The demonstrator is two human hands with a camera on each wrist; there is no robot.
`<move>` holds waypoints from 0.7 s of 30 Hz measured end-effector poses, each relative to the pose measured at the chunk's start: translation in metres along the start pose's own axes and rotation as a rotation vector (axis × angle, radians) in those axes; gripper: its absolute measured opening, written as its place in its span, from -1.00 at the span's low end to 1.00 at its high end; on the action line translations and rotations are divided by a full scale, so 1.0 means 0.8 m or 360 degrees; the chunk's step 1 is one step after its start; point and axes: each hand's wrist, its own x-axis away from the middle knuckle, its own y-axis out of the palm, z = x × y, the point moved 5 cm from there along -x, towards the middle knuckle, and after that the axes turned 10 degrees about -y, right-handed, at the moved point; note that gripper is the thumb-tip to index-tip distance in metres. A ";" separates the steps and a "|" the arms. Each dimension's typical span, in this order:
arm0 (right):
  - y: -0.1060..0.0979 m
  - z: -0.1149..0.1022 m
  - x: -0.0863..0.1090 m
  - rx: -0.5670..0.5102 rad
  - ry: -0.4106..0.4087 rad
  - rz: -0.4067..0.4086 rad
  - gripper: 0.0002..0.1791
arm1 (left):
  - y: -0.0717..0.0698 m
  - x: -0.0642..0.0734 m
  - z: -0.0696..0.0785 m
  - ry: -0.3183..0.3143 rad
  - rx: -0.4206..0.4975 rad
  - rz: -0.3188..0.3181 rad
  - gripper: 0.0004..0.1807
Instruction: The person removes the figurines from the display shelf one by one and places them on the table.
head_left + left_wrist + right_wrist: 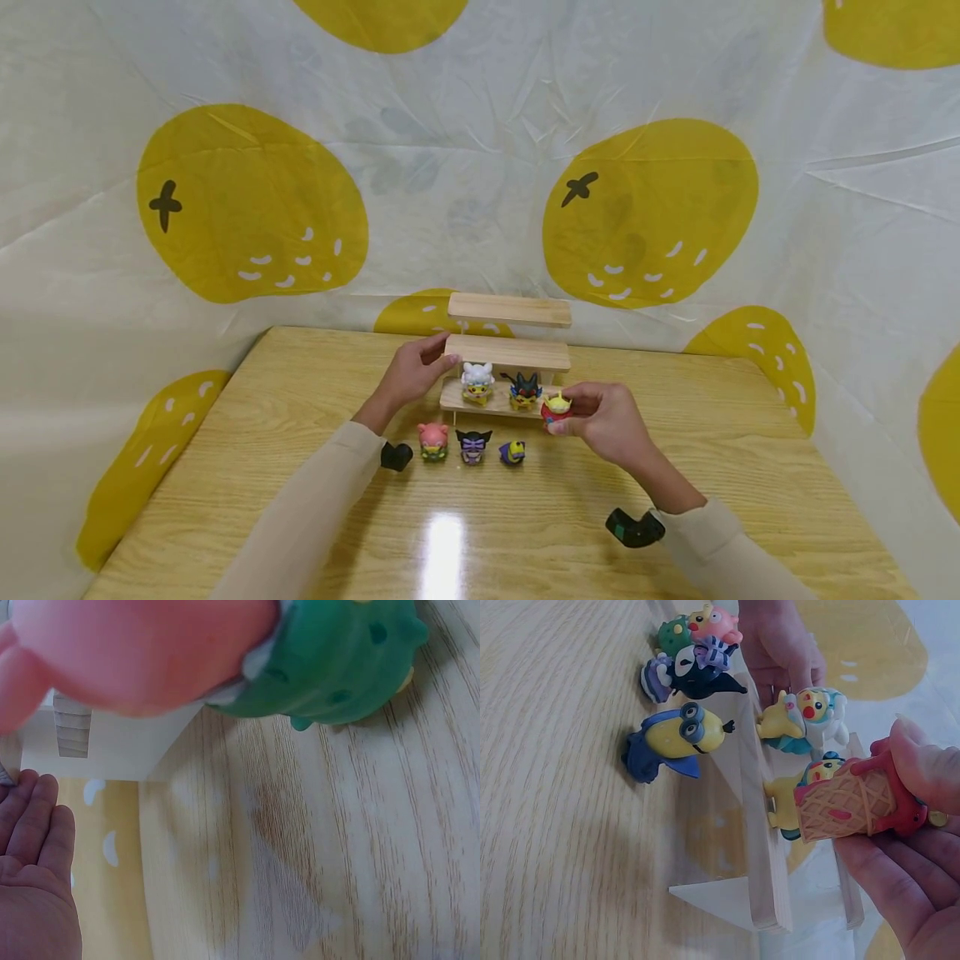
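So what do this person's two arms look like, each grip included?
A long, plain beige fabric sleeve covers the left forearm, and a matching beige sleeve the right. A small, black, angular device sits by the left cuff; a black, bent device with a green patch sits by the right. The left grip and right grip wear no gloves. No cables show.

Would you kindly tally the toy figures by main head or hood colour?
Pink: 1, pink-topped green figure
White: 1, white-hooded yellow figure
Black: 2, black-hooded yellow figure and black-hooded purple figure
Yellow: 2, goggled yellow-and-blue figure and yellow-headed red figure in the right hand
Total: 6
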 end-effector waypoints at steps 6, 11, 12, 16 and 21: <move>0.001 0.004 0.000 0.0037 0.0018 0.0005 -0.54 | 0.000 -0.002 -0.002 0.0010 -0.0011 0.0016 -0.27; 0.001 0.007 0.001 0.0056 0.0025 0.0009 -0.55 | 0.000 -0.003 -0.002 0.0008 -0.0010 0.0024 -0.28; 0.001 0.008 0.002 0.0061 0.0028 0.0010 -0.55 | 0.000 -0.003 -0.002 0.0010 -0.0012 0.0024 -0.28; 0.002 0.010 0.003 0.0080 0.0017 0.0003 -0.56 | 0.001 -0.003 -0.003 0.0005 -0.0006 0.0020 -0.28; 0.002 0.015 0.004 0.0071 0.0031 0.0008 -0.58 | 0.001 -0.003 -0.004 -0.0002 0.0007 0.0020 -0.28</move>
